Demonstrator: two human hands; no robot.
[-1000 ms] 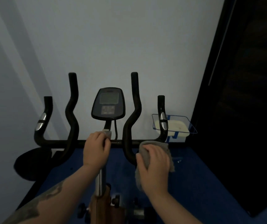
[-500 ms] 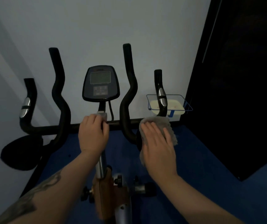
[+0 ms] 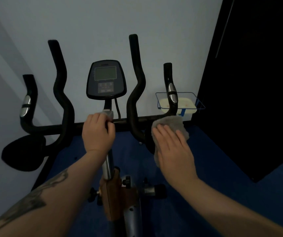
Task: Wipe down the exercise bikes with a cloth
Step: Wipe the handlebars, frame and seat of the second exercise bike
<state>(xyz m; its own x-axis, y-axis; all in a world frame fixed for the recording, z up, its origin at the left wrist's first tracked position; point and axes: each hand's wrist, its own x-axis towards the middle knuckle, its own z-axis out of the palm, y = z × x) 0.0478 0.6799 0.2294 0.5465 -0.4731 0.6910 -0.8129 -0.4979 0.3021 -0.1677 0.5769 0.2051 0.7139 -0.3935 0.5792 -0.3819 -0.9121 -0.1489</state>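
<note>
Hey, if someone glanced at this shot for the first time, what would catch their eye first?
Probably the black handlebars spreading across the middle, with the console upright at their centre against the pale wall. Next, the two hands: the left hand grips the crossbar just below the console, while the right hand presses a grey cloth flat against the bar's right-hand bend.

The left hand (image 3: 98, 132) grips the middle of the black handlebar (image 3: 63, 128) of an exercise bike, just below the console (image 3: 106, 80). The right hand (image 3: 172, 148) lies flat, fingers straight, pressing a grey cloth (image 3: 171, 124) against the right side of the bar, near the curved grip. Behind that grip a blue wire basket (image 3: 199, 104) holds a pale tray (image 3: 187, 105) by the white wall (image 3: 103, 23). The floor (image 3: 223, 168) is blue.
</note>
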